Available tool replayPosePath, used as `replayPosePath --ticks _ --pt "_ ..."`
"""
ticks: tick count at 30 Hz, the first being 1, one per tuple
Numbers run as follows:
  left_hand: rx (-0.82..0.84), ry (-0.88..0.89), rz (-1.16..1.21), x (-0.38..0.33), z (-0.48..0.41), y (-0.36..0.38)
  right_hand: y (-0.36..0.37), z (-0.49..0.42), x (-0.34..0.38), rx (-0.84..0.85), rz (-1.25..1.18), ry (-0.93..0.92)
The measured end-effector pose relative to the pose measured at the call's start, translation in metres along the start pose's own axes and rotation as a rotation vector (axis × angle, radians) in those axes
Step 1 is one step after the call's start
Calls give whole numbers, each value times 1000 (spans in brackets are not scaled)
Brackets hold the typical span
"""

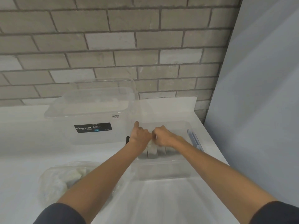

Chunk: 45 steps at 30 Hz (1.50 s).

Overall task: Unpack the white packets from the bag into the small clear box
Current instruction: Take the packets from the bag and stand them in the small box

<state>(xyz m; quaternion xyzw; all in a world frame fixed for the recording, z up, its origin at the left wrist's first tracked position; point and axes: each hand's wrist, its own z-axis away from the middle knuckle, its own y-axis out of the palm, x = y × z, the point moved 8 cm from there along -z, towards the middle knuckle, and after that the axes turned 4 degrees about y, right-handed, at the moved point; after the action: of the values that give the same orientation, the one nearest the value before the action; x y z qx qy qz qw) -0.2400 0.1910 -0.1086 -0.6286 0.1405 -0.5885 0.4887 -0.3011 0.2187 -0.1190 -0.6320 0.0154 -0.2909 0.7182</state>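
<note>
- Near left corner of the table (pixel 24 175): the bag (pixel 55 183) lies slumped and open, with pale packets in the bag (pixel 77 173) showing. Unpacking is not finished.
- Near edge, centre to right: a flat clear panel (pixel 161 204), probably a lid, lies just before the box.
- Toward the right edge: the small clear box (pixel 161 172) stands open. Several standing packets (pixel 152 153) are filed upright in a row inside; I judge the job partly done.
- Both hands are inside the box, over that row. The right hand (pixel 164 136) has its fingers curled round the top of a white packet (pixel 150 144).
- The left hand (pixel 140 137) sits against the same packet, forefinger straight, other fingers bent; cannot tell whether it actually grips.
- Room: the box's right wall is close to the table's right edge, so little margin there. There is open table between bag and box for carrying across.
- Far left: a large clear box (pixel 100 136) stands just beside the small one, near the brick wall (pixel 113 54).
</note>
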Motion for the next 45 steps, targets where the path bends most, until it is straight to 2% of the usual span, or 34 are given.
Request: replayPosePath --ticks 6,15,20,28,35,41,45 --pt "-173 -5 155 24 17 -22 -35 16 8 -47 0 -34" --pt "-358 -47 598 97 81 -38 -77 52 79 -150 -80 -198" --pt "-300 -137 745 131 128 1 -61 65 139 -126 -125 -273" --pt "-162 -278 926 164 199 85 3 73 221 6 -146 -346" --pt "-22 -255 947 143 226 132 81 67 248 175 -128 -234" --pt "19 -242 748 124 219 157 120 56 241 93 -76 -39" --pt "19 -275 596 121 216 162 132 50 242 46 -218 61"
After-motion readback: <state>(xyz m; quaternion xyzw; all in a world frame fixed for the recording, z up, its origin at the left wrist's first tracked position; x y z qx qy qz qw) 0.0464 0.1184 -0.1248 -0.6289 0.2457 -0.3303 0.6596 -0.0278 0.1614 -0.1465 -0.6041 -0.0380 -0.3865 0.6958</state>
